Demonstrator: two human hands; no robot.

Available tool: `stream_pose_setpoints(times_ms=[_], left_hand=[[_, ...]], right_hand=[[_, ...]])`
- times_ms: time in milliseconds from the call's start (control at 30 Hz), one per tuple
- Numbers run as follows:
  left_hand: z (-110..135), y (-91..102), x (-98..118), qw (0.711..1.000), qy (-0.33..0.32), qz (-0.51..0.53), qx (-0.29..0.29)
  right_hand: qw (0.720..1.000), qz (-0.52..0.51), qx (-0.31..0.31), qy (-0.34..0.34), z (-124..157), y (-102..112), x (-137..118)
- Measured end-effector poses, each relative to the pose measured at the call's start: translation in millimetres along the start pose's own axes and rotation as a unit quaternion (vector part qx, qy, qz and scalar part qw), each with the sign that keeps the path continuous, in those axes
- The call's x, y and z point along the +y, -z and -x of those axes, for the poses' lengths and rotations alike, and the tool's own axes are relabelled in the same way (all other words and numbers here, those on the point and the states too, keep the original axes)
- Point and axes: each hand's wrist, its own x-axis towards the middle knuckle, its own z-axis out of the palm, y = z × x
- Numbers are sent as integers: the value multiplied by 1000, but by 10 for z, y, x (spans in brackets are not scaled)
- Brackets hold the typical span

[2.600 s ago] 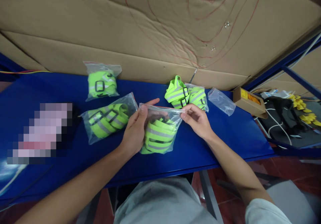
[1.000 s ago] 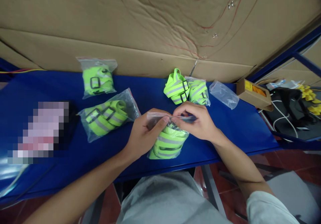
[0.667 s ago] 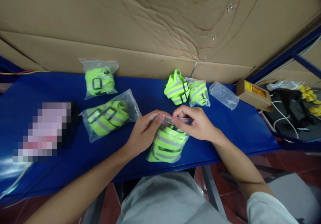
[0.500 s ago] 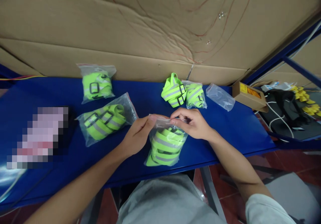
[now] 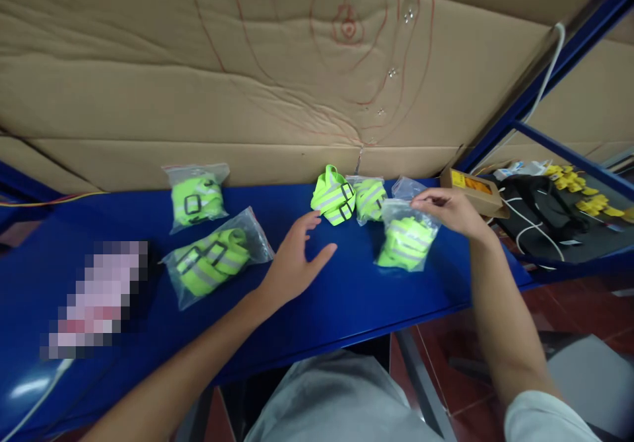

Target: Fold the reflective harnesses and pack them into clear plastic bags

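Observation:
My right hand (image 5: pixel 448 209) pinches the top edge of a clear bag with a neon green reflective strap (image 5: pixel 407 242) inside, holding it at the right part of the blue table (image 5: pixel 347 296). My left hand (image 5: pixel 293 262) hovers over the middle of the table, fingers spread, holding nothing. Just beyond it lies a loose folded neon strap (image 5: pixel 333 196) beside another bagged strap (image 5: pixel 370 199). Two more bagged straps lie to the left, a larger one (image 5: pixel 214 258) and a smaller one (image 5: pixel 196 195).
A cardboard sheet (image 5: pixel 277 72) stands along the back of the table. A small cardboard box (image 5: pixel 470 188) sits at the right end, with an empty clear bag (image 5: pixel 409 185) near it. Black gear with white cables (image 5: pixel 539 221) lies further right. A blurred patch (image 5: pixel 96 296) covers something at left.
Both hands were pinching the bag's top at the table's middle. My left hand has let go and opened; my right hand has carried the bagged strap to the right.

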Motion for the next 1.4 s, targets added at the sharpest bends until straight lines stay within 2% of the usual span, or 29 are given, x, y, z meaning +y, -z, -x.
stream_pose_setpoints(times_ms=[100, 167, 233, 267, 333, 400, 467, 567, 667, 733, 800, 833, 900, 967, 1033, 1100, 1133, 1200, 1300, 1333, 1400], left_hand=[[-325, -259, 126, 982, -63, -170, -46], [-608, -422, 120, 974, -42, -219, -49], [-865, -517, 41, 979, -4, -199, -48], [-958, -531, -14, 981, 7, -190, -44], [-1047, -495, -119, 986, 23, -163, -36], [-1004, -387, -183, 991, 40, -126, -23], [-868, -237, -188, 995, 65, -75, -7], [-598, -20, -126, 993, 115, 35, 4], [-361, 100, -73, 975, 159, 151, -19], [-263, 123, -67, 951, 192, 238, -35], [-222, 127, -72, 896, 250, 367, -33], [-218, 128, -73, 855, 283, 433, -25], [-228, 133, -64, 778, 343, 526, -4], [-239, 138, -45, 752, 371, 545, 15], [-237, 140, -32, 763, 370, 528, 44], [-225, 145, -42, 799, 337, 494, 69], [-217, 153, -57, 819, 312, 477, 68], [-204, 185, -90, 865, 241, 439, 30], [-175, 266, -62, 948, 82, 303, -48], [-158, 290, -14, 968, 26, 242, -58], [-110, 311, 137, 986, -54, 148, -54]], right_hand=[[980, 143, 138, -23, -48, 184, 431], [943, 259, 205, -43, -108, 134, 551], [924, 308, 223, -36, -179, -33, 507], [930, 304, 207, -15, -216, -152, 435], [953, 270, 126, 53, -289, -445, 234], [968, 224, 17, 112, -351, -772, 16], [974, 172, -47, 137, -385, -1086, -173], [986, 43, -55, 150, -349, -1442, -378], [984, -119, -35, 131, -235, -1600, -508], [970, -204, -83, 102, -165, -1606, -557], [955, -266, -127, 34, -129, -1572, -580], [947, -293, -130, -14, -125, -1552, -585], [923, -354, -97, -120, -138, -1513, -590], [877, -430, -65, -205, -161, -1473, -601], [829, -501, -41, -244, -176, -1414, -629], [810, -536, -21, -238, -177, -1324, -679], [810, -541, -11, -225, -174, -1267, -717], [820, -537, -2, -198, -169, -1132, -832], [846, -513, -23, -144, -198, -891, -1118], [854, -504, -43, -121, -220, -802, -1239], [864, -491, -79, -77, -278, -615, -1497]])
